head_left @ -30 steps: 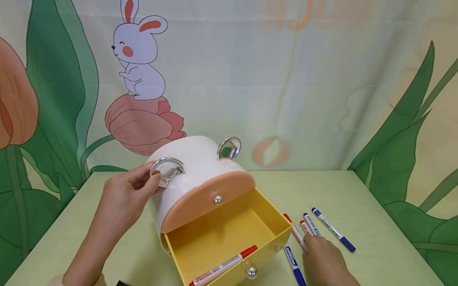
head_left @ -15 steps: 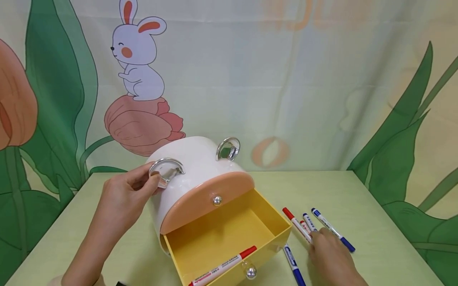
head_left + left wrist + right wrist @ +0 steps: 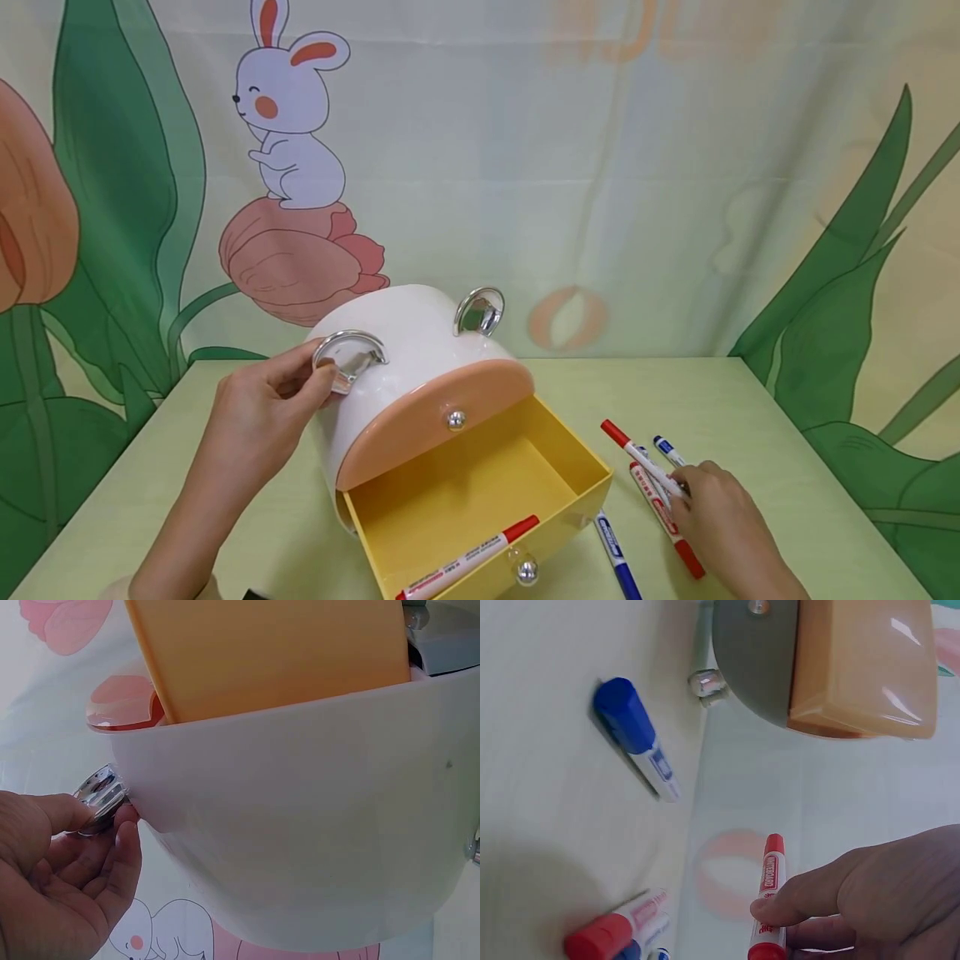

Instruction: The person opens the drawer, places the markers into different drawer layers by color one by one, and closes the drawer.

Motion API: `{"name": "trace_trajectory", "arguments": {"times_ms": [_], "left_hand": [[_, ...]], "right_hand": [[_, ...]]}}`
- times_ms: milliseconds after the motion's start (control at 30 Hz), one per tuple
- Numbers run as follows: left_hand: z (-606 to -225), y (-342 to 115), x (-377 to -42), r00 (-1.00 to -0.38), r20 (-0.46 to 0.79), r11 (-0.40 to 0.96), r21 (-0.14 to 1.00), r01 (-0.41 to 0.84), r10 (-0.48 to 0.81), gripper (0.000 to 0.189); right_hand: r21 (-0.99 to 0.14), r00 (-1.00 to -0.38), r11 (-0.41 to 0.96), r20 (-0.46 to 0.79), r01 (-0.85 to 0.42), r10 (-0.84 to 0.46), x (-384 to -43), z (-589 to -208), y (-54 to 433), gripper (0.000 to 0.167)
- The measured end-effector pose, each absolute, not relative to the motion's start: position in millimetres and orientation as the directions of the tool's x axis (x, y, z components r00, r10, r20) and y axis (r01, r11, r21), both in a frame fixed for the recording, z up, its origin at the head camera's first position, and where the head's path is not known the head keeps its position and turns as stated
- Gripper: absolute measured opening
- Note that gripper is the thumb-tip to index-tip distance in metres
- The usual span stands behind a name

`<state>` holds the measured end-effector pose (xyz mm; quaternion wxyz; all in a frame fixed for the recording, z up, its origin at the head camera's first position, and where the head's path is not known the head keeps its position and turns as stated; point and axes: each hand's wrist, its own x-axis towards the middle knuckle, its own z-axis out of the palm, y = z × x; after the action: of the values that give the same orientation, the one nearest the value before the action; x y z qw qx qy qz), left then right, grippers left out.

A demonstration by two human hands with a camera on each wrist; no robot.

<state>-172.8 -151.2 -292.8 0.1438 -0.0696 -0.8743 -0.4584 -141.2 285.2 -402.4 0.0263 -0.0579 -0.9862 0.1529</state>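
Note:
A white box [image 3: 405, 333] with silver ring-shaped ears stands on the table, its yellow drawer [image 3: 555, 458] pulled out. My left hand [image 3: 258, 417] pinches the box's left silver ear [image 3: 348, 354] between thumb and fingers; the left wrist view shows this grip on the ear [image 3: 103, 796] too. In the drawer, along its front wall, lies a red-capped marker [image 3: 472, 557]. To the right of the drawer, my right hand [image 3: 731, 521] pinches another red marker [image 3: 637, 454], raised off the table and seen in the right wrist view as a red marker [image 3: 773, 874].
A third red marker [image 3: 663, 517] lies under the held one, beside a partly covered blue marker. Another blue marker [image 3: 667, 450] is mostly behind my right hand. Near the drawer's right corner lies a blue marker [image 3: 618, 554]. A printed rabbit backdrop [image 3: 675, 183] hangs behind the table.
My right hand has moved rightward, lifting the red marker from among the others. The red marker beneath is uncovered. My left hand and the box stay put.

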Motion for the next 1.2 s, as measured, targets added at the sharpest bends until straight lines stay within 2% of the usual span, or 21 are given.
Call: {"name": "trace_trajectory", "arguments": {"times_ms": [300,633,1200], "left_hand": [[-293,-151,-173,-0.947,0.321,0.564,0.784,0.261,-0.007,0.043],[-293,-151,-173,-0.944,0.329,0.553,0.786,0.274,0.000,0.042],[-292,-151,-172,-0.951,0.309,0.541,0.800,0.258,-0.002,0.043]], "right_hand": [[-0.373,-0.989,0.919,0.025,0.128,0.148,-141,-384,294,0.028],[-0.454,-0.994,0.886,-0.008,0.097,0.105,-135,-361,296,0.030],[-0.430,-0.992,0.897,0.117,-0.099,-0.053,-129,-314,287,0.030]]}}
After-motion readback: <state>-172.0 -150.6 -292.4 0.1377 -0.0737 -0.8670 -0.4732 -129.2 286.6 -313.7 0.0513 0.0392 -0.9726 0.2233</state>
